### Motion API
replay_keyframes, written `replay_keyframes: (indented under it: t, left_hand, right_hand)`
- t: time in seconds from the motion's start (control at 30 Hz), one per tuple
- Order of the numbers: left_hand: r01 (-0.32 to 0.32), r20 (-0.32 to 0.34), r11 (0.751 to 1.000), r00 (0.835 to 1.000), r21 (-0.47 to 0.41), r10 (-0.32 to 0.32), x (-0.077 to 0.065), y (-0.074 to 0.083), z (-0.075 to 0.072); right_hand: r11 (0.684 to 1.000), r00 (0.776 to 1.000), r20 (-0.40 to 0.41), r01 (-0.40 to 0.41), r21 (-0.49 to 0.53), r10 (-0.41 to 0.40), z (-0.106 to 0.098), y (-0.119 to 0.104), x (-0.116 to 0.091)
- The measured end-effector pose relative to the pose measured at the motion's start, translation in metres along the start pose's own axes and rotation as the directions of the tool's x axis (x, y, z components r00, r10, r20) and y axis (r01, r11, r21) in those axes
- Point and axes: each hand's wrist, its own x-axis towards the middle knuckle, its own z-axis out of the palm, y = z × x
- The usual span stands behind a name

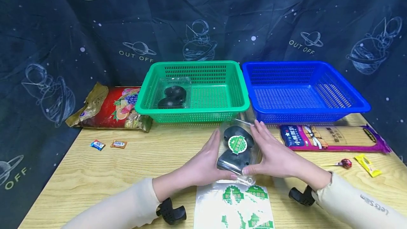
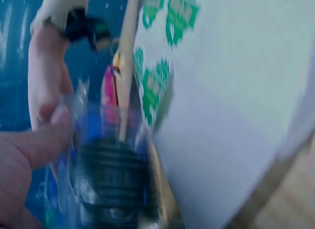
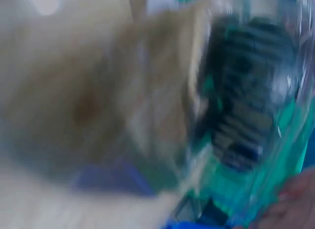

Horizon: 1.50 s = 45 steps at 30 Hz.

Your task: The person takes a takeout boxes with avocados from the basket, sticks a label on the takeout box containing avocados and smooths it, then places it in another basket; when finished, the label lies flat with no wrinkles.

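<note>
A clear plastic box [image 1: 224,140] is held between both hands above the table's middle, tilted. Inside it lie dark rounded fruits [image 1: 237,161], possibly avocados, and a round green-and-white sticker [image 1: 237,145] is on its lid. My left hand [image 1: 206,163] grips its left side, thumb along the near edge. On the right side, my right hand [image 1: 276,153] grips it with thumb at the near corner and fingers at the far side. In the left wrist view the box [image 2: 113,175] shows blurred beside the thumb. Below it lies a sticker sheet [image 1: 210,207] with several green labels.
Behind stand a green basket [image 1: 194,110], holding a similar clear box [image 1: 187,87], and a blue basket [image 1: 305,110]. A red-gold bag [image 1: 111,109] and two small candies [image 1: 118,144] lie left. Right are a pasta pack [image 1: 337,139], a lollipop [image 1: 346,163] and a yellow-wrapped candy [image 1: 367,165].
</note>
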Motion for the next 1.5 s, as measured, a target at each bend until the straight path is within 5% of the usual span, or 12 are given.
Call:
replay_keyframes:
  t: [0.13,0.37,0.47,0.57,0.8,1.07,1.27,1.5]
  left_hand:
    - [-0.008,-0.007,1.0,1.0,0.023,0.008,-0.001,0.005,0.002]
    - [-0.123,0.004,0.985,0.992,0.117,0.123,0.007,-0.005,0.002]
    - [-0.123,0.006,0.985,0.992,0.117,0.123,0.007,-0.009,0.004]
    - [-0.116,-0.002,0.988,0.993,0.102,0.117,0.007,-0.011,0.006]
    - [-0.135,-0.013,0.985,0.99,0.112,0.137,0.007,-0.016,0.009]
    - [-0.133,-0.002,0.988,0.991,0.076,0.133,0.006,-0.024,0.01]
    - [-0.141,0.011,0.988,0.99,0.068,0.141,0.006,-0.023,0.01]
    - [-0.136,0.005,0.985,0.991,0.106,0.136,0.008,-0.02,0.01]
  right_hand:
    - [0.998,0.996,0.075,0.056,0.024,-0.058,-0.008,0.008,0.008]
    - [0.984,0.968,0.182,0.165,0.067,-0.174,-0.014,0.023,0.02]
    - [0.983,0.973,0.168,0.136,0.126,-0.156,-0.012,0.026,0.018]
    - [0.977,0.993,0.111,0.022,0.213,-0.046,-0.007,0.028,0.008]
    - [0.862,0.978,0.074,-0.208,0.463,0.197,0.014,0.02,-0.016]
    - [0.696,0.983,0.045,-0.156,0.701,0.175,0.024,0.012,-0.017]
    - [0.706,0.99,0.007,-0.104,0.701,0.139,0.023,0.018,-0.018]
    - [0.681,0.995,-0.01,-0.058,0.73,0.096,0.022,0.025,-0.019]
